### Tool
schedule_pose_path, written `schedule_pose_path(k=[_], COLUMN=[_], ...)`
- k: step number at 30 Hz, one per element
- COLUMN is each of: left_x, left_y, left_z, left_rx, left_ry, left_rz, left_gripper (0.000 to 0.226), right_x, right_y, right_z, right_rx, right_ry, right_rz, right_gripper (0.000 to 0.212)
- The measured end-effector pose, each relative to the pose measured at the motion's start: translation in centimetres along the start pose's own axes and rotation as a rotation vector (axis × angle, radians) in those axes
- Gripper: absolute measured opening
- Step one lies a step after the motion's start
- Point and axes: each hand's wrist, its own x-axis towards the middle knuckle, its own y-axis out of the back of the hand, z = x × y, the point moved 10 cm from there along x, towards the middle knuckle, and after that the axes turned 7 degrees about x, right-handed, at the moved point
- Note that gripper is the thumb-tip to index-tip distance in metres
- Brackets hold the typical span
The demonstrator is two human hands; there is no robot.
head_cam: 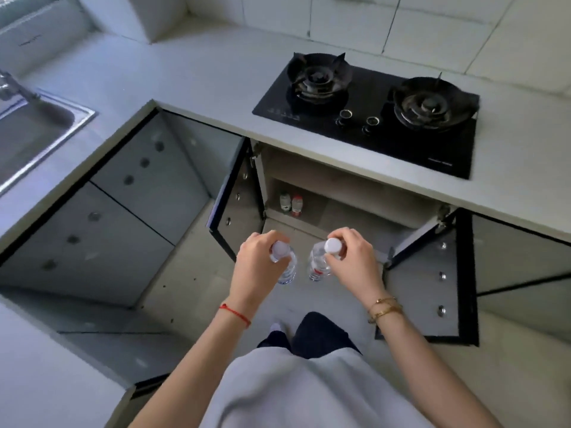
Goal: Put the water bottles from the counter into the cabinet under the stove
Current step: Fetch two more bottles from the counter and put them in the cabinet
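My left hand (256, 261) grips the neck of a clear water bottle (286, 270) with a white cap. Beside it, my right hand (355, 257) grips a second water bottle (318, 264) with a white cap and a red label. Both bottles hang upright over the floor in front of the open cabinet (340, 208) under the black gas stove (370, 109). Inside the cabinet, at its left front, stand two more bottles (291, 202) with red labels.
The cabinet's left door (234, 205) and right door (432, 273) are swung wide open toward me. A steel sink (34, 134) sits in the counter at the left. White counter surrounds the stove. My legs are on the grey tiled floor below.
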Motion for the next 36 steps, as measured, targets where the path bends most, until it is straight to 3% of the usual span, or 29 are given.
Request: schedule_pose_path(k=[7,16,26,36], left_x=[8.0,20.3,33.1,41.4], left_y=[-3.0,-13.5,-32.6,-53.0], left_z=[-1.3,-3.8,-9.7,-19.4], left_rx=[-0.014,-0.090,0.000,0.003], left_ry=[-0.072,-0.063,-0.139,-0.175], left_rz=[-0.083,-0.203,-0.300,-0.280], left_gripper=[0.018,0.023,0.026,0.018], right_x=[5.1,15.5,26.5,32.2], right_y=[-2.0,-6.2,-15.4,-26.0], right_z=[2.7,10.2,28.3,47.5], right_rx=[-0.047,-0.057,-0.056,0.069], right_ry=[-0.136,-0.241,-0.344,-0.395], right_rz=[0.066,0.083,0.092,0.279], right_gripper=[0.016,0.014,0.019,0.020])
